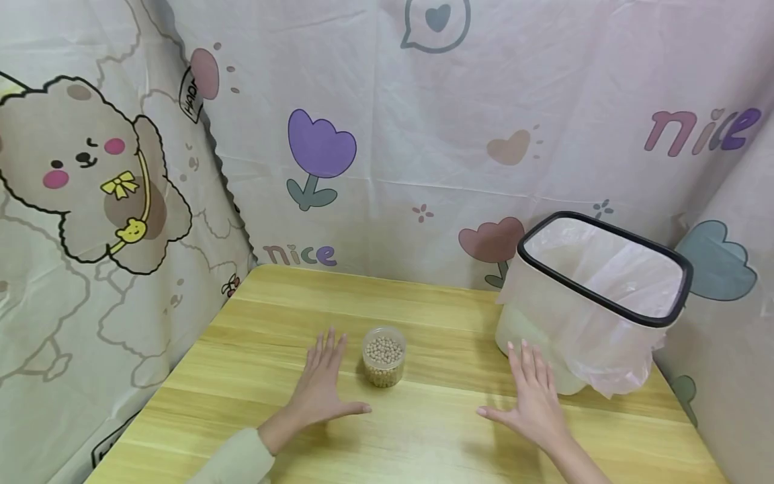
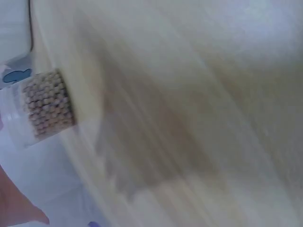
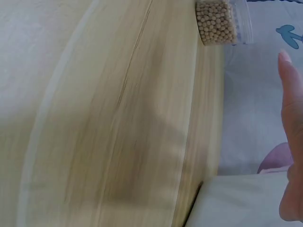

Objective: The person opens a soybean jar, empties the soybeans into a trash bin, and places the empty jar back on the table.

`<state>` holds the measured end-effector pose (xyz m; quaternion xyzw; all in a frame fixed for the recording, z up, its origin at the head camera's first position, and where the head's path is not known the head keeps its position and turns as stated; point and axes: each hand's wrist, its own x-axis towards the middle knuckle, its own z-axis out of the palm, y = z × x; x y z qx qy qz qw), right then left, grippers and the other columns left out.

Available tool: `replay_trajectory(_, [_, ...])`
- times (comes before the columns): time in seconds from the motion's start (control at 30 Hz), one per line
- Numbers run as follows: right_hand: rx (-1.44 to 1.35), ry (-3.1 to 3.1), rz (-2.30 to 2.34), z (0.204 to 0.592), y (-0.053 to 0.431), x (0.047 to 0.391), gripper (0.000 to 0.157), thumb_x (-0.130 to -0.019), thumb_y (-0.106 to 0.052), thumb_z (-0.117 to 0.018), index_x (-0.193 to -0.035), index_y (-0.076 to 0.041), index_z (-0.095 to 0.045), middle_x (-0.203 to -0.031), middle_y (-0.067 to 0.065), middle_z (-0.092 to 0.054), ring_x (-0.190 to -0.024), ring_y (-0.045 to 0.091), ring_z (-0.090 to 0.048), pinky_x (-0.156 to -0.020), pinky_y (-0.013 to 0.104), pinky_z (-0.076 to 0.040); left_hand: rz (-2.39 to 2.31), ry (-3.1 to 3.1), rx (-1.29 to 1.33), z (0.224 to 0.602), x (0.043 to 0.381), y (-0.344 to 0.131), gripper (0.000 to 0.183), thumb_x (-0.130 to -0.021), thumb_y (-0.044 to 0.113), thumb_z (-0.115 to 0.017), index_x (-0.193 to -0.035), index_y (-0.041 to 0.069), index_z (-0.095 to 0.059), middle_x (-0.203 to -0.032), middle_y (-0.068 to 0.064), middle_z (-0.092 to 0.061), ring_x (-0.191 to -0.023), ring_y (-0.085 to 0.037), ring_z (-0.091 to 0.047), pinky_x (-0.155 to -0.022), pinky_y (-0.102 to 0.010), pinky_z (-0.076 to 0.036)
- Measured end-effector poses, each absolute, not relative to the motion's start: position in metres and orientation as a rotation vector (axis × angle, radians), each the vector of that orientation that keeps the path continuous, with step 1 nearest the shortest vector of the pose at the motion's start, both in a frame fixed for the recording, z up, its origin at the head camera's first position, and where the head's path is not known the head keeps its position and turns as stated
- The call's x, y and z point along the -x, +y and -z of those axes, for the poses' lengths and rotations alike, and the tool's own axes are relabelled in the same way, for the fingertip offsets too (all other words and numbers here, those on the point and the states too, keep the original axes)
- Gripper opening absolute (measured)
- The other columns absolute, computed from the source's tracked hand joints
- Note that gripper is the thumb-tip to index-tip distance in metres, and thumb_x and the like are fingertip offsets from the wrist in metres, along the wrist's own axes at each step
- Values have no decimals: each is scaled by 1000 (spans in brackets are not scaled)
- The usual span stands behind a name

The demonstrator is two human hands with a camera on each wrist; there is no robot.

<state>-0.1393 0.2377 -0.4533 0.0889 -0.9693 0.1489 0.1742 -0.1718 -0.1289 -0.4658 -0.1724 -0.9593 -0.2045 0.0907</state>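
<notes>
A clear round jar point(image 1: 384, 357) of small beige balls stands upright and without a lid on the wooden table. My left hand point(image 1: 320, 392) is just left of it, fingers straight and spread, thumb pointing right below the jar. Over the table's right half is my right hand point(image 1: 535, 403), also with straight, spread fingers and empty; it overlaps the lower front of a white bin point(image 1: 544, 336) in the head view. In the left wrist view the jar point(image 2: 47, 105) lies beyond the hand, and in the right wrist view the jar point(image 3: 217, 22) is at the top.
The bin has a black rim point(image 1: 605, 304) and a thin pale pink bag liner point(image 1: 611, 363) folded over its edge. The wooden table point(image 1: 423, 437) ends at a printed cloth point(image 1: 387, 222) hanging behind and at both sides.
</notes>
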Motion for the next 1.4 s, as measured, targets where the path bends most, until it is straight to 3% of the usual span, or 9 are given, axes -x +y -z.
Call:
replay_trajectory(0.1, [-284, -2723, -462, 453, 232, 143, 121, -55, -63, -71, -146, -18, -5, -150, 19, -10, -138, 38, -5, -110, 59, -7, 798, -2826, 494, 472, 175, -128, 129, -50, 69, -70, -145, 9, -5, -151, -17, 1, -138, -39, -2, -111, -55, -11])
replay_trajectory(0.3, [-368, -2669, -575, 451, 219, 154, 122, -54, -57, -76, -146, -15, -8, -152, 10, -12, -140, 30, -4, -114, 50, -4, 1051, -2692, 514, 488, 183, -125, 125, -53, 62, -73, -144, 5, -10, -149, -21, -12, -134, -45, -16, -98, -65, -28])
replay_trajectory(0.5, [-477, -2602, -672, 453, 203, 164, 120, -53, -53, -77, -145, -11, -13, -150, 13, -20, -140, 28, -11, -114, 23, 9, 1309, -2710, 470, 495, 191, -117, 124, -54, 50, -79, -145, 7, -7, -150, -20, -10, -135, -43, -14, -102, -62, -25])
replay_trajectory(0.63, [-540, -2570, -750, 455, 192, 170, 117, -54, -52, -77, -144, -5, -17, -148, 17, -23, -137, 33, -19, -113, 17, 8, 1392, -2748, 427, 495, 194, -111, 124, -54, 46, -81, -145, 7, -7, -150, -20, -10, -135, -42, -16, -105, -60, -24])
replay_trajectory(0.77, [-562, -2595, -940, 457, 180, 177, 115, -57, -45, -79, -145, -7, -14, -149, 17, -18, -134, 40, -20, -116, 42, -9, 1455, -2712, 400, 497, 196, -104, 122, -53, 42, -83, -144, 5, -11, -149, -21, -14, -133, -44, -21, -104, -61, -25])
replay_trajectory(0.87, [-561, -2606, -1066, 459, 172, 182, 113, -60, -41, -79, -145, -11, -12, -150, 17, -16, -134, 42, -19, -105, 62, -19, 1510, -2679, 371, 501, 200, -100, 120, -53, 41, -83, -143, 4, -14, -148, -22, -17, -132, -45, -24, -103, -61, -26])
replay_trajectory(1.13, [-593, -2604, -1222, 463, 146, 193, 111, -61, -40, -79, -145, -11, -14, -151, 14, -15, -136, 37, -18, -107, 58, -21, 1657, -2578, 340, 512, 208, -89, 114, -54, 33, -85, -141, 1, -18, -144, -20, -28, -130, -41, -29, -105, -59, -26])
replay_trajectory(1.4, [-612, -2613, -1276, 468, 118, 201, 109, -59, -40, -80, -144, -9, -19, -150, 13, -19, -135, 37, -22, -106, 57, -24, 1710, -2527, 374, 522, 210, -84, 107, -58, 28, -84, -142, 7, -21, -140, -19, -36, -126, -38, -37, -104, -55, -33])
